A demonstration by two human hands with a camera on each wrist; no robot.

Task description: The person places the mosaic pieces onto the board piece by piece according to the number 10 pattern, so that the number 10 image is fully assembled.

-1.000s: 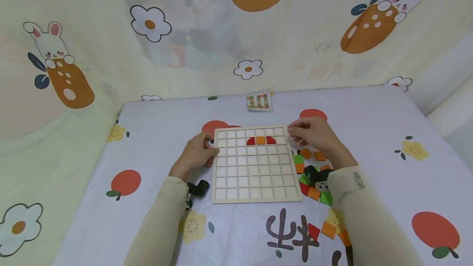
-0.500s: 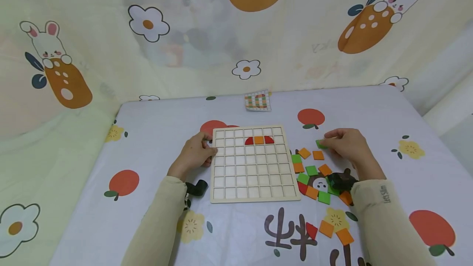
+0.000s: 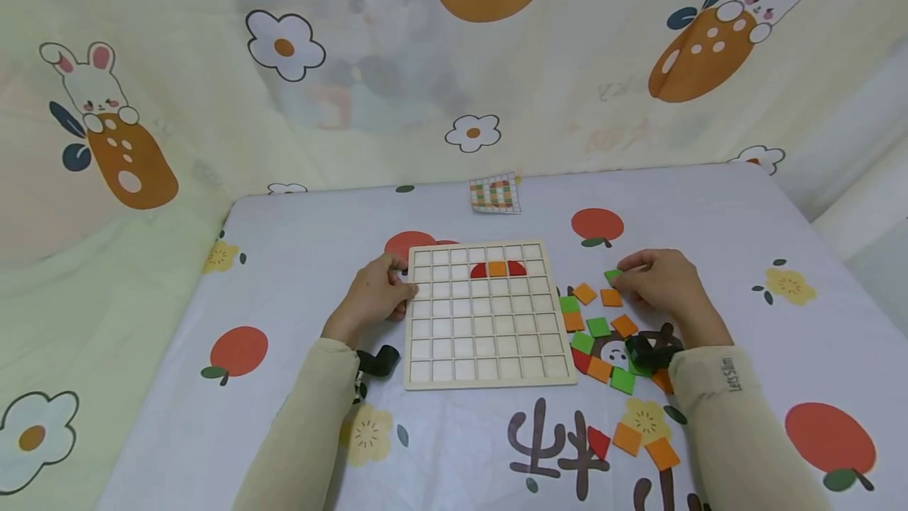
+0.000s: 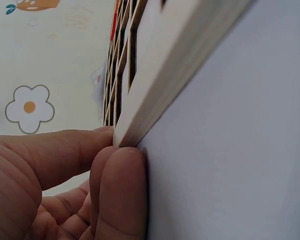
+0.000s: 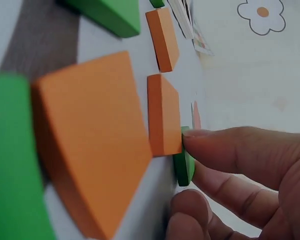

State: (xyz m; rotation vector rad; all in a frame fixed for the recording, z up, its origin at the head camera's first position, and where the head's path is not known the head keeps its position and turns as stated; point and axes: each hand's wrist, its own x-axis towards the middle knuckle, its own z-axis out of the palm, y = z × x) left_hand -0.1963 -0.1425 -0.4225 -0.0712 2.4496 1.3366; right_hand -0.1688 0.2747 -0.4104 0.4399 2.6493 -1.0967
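Note:
A square wooden grid board lies on the table, with an orange square tile between two red rounded tiles in its second row from the far edge. My left hand grips the board's left edge; the left wrist view has thumb and fingertips against the wooden rim. Right of the board, my right hand pinches a small green tile between thumb and index finger, low over the cloth. Fingers partly cover that tile. An orange tile lies just in front of it.
Several loose green, orange and red tiles, among them a green one, are spread right of the board, some under my right wrist. A red piece and orange squares lie nearer me. A patterned card rests at the table's back edge.
My right hand has gone from the board's far right corner rightward to the green tile and now pinches it, shifted slightly left. My left hand stays at the board's edge.

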